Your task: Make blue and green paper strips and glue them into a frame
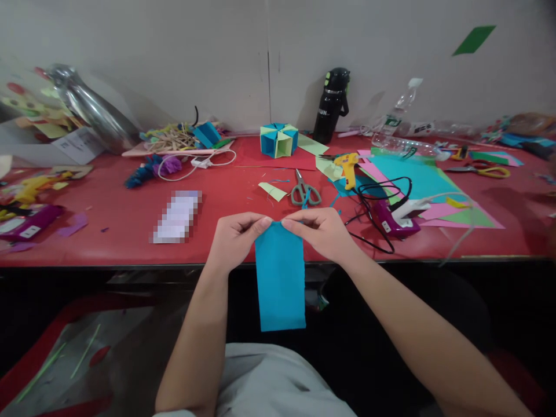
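A blue strip of paper (pixel 281 278) hangs down in front of the table's near edge, its right side slightly ragged. My left hand (pixel 238 234) pinches the strip's top edge between thumb and fingers. Close beside it, my right hand (pixel 319 231) pinches the same edge. Just beyond my hands lie scissors (pixel 304 191) with grey handles and a pale green paper scrap (pixel 273 191). Farther back stands a folded paper ring (pixel 278 141) of alternating blue and light green sections.
A yellow glue gun (pixel 347 168) lies right of the scissors, its black cable looping toward a purple power strip (pixel 393 220). Coloured paper sheets (pixel 408 176) are stacked at right. A black bottle (pixel 332 107) and a steel jug (pixel 93 110) stand at the back.
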`<state>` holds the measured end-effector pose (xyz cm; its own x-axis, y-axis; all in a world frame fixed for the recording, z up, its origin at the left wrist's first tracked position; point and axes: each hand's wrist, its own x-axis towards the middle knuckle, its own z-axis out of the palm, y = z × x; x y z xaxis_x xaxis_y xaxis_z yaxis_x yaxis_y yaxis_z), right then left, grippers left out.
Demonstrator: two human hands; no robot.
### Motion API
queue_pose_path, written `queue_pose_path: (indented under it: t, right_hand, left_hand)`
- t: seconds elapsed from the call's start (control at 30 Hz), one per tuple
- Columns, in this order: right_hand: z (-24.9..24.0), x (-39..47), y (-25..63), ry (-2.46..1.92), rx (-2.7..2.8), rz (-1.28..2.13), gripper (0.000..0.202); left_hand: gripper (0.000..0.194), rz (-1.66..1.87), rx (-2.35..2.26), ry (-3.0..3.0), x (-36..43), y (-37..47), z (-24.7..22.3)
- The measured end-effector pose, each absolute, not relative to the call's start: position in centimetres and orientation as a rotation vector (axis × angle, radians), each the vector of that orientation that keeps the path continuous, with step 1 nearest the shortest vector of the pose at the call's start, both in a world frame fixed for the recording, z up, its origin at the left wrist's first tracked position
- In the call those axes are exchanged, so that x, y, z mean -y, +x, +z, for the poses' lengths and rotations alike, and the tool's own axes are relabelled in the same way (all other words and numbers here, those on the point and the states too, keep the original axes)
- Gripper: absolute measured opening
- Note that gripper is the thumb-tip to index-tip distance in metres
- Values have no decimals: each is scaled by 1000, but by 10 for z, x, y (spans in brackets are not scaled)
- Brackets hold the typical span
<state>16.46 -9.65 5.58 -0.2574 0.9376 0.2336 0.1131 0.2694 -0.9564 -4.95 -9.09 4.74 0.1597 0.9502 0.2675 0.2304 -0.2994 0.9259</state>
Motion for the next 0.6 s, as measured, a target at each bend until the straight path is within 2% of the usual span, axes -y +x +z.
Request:
queue_pose_path:
  t: [0.6]
  right_hand:
    - [55, 94, 169, -1005, 1618, 1209, 26]
  left_hand:
    - [31, 1180, -1201, 1731, 86, -57, 43]
